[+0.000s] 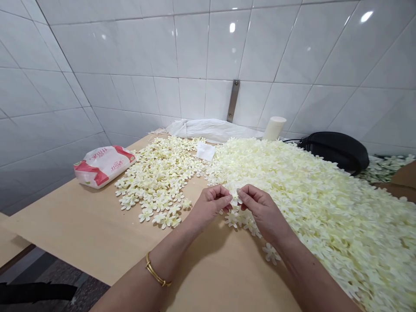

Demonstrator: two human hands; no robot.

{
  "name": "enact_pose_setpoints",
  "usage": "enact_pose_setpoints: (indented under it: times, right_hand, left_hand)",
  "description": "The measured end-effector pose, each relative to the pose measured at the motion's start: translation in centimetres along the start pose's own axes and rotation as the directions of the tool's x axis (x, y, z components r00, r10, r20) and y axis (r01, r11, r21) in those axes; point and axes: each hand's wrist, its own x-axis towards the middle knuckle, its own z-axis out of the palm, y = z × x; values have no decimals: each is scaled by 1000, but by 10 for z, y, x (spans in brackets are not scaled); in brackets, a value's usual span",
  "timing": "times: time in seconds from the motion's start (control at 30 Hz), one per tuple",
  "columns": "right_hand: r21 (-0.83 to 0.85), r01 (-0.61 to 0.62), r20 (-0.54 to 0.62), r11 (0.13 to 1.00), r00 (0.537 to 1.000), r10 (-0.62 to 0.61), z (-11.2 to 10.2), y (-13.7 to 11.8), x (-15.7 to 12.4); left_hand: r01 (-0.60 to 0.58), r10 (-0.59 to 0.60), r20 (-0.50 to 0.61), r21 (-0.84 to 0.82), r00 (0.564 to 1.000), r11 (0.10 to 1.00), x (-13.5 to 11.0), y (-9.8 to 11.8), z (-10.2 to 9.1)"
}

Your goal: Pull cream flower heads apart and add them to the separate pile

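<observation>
My left hand (pixel 210 203) and my right hand (pixel 260 210) meet over the wooden table (pixel 81 225), both pinching one small cream artificial flower (pixel 234 198) between thumbs and fingertips. A gold bangle (pixel 156 271) sits on my left wrist. Just beyond my hands lies a big heap of cream flowers (pixel 325 195) spreading to the right. A thinner scatter of separated flowers (pixel 159 177) lies to the left of my hands. A single flower (pixel 271 253) rests by my right wrist.
A red and white soft packet (pixel 102 164) lies at the table's left. At the back are a white cloth bag (pixel 211 129), a white cylinder (pixel 274 128), a black case (pixel 338 149) and a white paper scrap (pixel 205 151). Tiled walls enclose the corner.
</observation>
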Motion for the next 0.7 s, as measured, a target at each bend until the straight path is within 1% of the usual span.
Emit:
enact_pose_setpoints:
  times: [0.1,0.17,0.3,0.37,0.5,0.6,0.7]
  right_hand:
    - [-47,29,-94,998,995,-33,0,1,1]
    - [-47,34,-127,998,991,-39,0,2,1]
    - [7,22,-105,1000,994,-22,1,1,0]
    - [25,23,-95,999,995,-21,3,1,-1]
    - [20,38,-85,999,996,-36,5,2,-2]
    - [2,41,-92,999,995,-41,6,4,-1]
    - [1,31,-96,1000,995,-31,8,5,-1]
  left_hand:
    - [49,-51,-30,-57,998,997,0,-1,2]
    - [86,-89,-29,-96,996,992,1,-3,2]
    - [82,-83,2,-193,997,978,3,-8,2]
    - [80,-89,-21,-267,996,960,3,-10,4]
    - [120,-166,-82,-403,983,907,4,-12,8]
    - [155,-219,-80,-481,972,863,4,-11,11]
    - [198,-292,-65,-595,954,779,3,-9,12]
